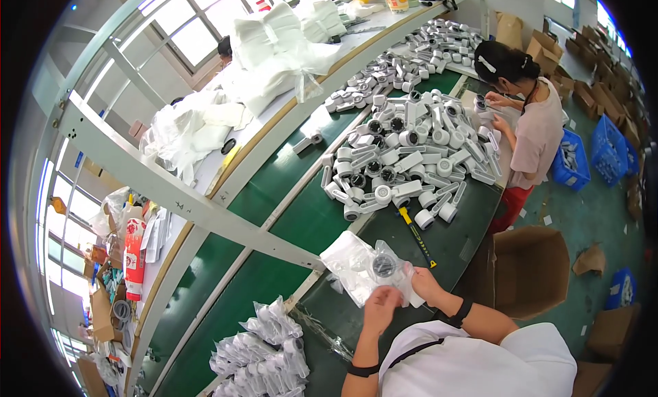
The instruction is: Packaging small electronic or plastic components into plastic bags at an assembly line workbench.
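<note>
In front of me, over the dark green bench, is a clear plastic bag (351,272). A white plastic unit with a round, dark lens-like face (384,265) shows in or against it. My right hand (426,286) grips the bag's right side beside the unit; part of its fingers is hidden. My left hand (382,306) is closed at the bag's lower edge, fingers bent and pinching the film. A large pile of similar white and grey units (418,157) lies beyond. Bagged units (264,352) lie in rows at my lower left.
A yellow-and-black handled tool (417,238) rests between the pile and me. A white frame bar (171,195) crosses at left, below a shelf with stacked plastic bags (271,51). At right, a co-worker (531,126) handles a unit, near an open cardboard box (531,270) and blue crates (570,160).
</note>
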A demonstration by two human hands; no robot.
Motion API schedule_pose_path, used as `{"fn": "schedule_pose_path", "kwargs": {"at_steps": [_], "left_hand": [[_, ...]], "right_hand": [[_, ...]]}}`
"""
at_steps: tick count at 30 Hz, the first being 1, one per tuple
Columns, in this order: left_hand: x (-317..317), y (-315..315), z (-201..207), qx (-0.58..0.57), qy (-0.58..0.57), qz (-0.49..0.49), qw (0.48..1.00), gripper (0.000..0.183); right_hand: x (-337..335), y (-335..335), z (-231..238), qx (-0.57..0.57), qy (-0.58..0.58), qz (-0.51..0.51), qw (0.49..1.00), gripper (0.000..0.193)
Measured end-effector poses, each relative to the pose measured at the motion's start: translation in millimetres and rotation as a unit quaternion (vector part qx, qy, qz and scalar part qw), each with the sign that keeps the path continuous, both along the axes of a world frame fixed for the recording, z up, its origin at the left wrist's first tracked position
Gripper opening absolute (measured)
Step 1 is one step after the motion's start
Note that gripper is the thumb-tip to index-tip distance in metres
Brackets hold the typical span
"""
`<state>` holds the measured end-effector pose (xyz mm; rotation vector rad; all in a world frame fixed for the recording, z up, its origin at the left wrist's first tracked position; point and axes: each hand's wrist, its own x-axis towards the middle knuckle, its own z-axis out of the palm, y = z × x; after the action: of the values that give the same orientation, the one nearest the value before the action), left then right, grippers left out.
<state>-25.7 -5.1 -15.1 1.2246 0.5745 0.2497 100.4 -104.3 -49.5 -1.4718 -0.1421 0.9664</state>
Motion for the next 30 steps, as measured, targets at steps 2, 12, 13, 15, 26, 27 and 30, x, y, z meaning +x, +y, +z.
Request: {"fn": "schedule_pose_path", "kwargs": {"at_steps": [2, 12, 13, 15, 26, 27, 30], "left_hand": [[2.6, 10.0, -8.0, -0.009, 0.024, 0.116, 0.993, 0.018], [-4.7, 18.1, -43.3, -0.424, -0.107, 0.148, 0.887, 0.048], [-7.8, 19.3, -43.4, -0.425, -0.109, 0.151, 0.886, 0.048], [-12.5, 23.5, -40.0, -0.417, -0.119, 0.187, 0.881, 0.048], [-61.3, 49.7, -58.4, -0.305, -0.095, 0.297, 0.900, 0.038], [-72.4, 57.3, -54.8, -0.260, -0.104, 0.336, 0.899, 0.035], [-132.8, 90.8, -46.1, -0.157, -0.034, 0.344, 0.925, 0.049]], "right_hand": [[-7.7, 6.3, 11.7, 0.016, 0.034, -0.003, 0.999, 0.030], [-22.0, 24.4, 22.8, -0.070, -0.268, 0.129, 0.952, 0.032], [-23.5, 21.1, 17.6, -0.070, -0.268, 0.133, 0.952, 0.032], [-27.8, 15.9, 19.4, -0.062, -0.320, 0.111, 0.939, 0.023], [-46.3, 5.2, 21.3, 0.081, -0.111, -0.003, 0.991, 0.016], [-43.0, 3.5, 22.2, 0.087, -0.098, -0.001, 0.991, 0.015], [-33.4, -8.6, 18.1, 0.045, -0.073, 0.063, 0.994, 0.016]]}}
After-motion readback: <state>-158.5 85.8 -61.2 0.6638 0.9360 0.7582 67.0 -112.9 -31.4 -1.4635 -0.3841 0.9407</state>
